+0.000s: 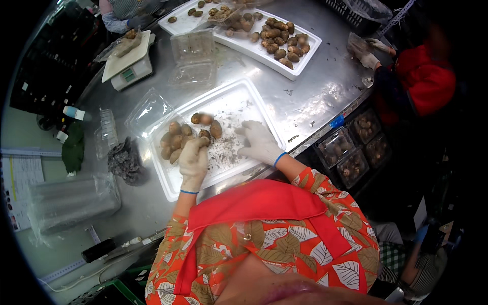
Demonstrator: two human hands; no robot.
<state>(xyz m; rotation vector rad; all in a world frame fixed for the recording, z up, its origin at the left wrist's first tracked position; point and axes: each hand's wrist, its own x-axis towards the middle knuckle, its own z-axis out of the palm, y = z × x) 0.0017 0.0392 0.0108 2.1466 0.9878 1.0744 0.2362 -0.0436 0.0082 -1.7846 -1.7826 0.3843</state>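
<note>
Gloved hands at a white tray [223,109] of tubers [176,142].
Clock positions from the tray's centre: at 7, the left hand [194,161] curls against a tuber [204,133], grip unclear; at 3, the right hand [259,143] is spread, holding nothing. Tubers, clustered at 9, should prove light, firm, rough, slightly bruisable, best taken round the middle. Beyond: a clear lid [149,111] at 10, a far tray [246,52] toward 1.

White glare, probably from overhead, streaks the shiny grey metal tabletop [325,84]; edges bend into dim, black corners.
</note>
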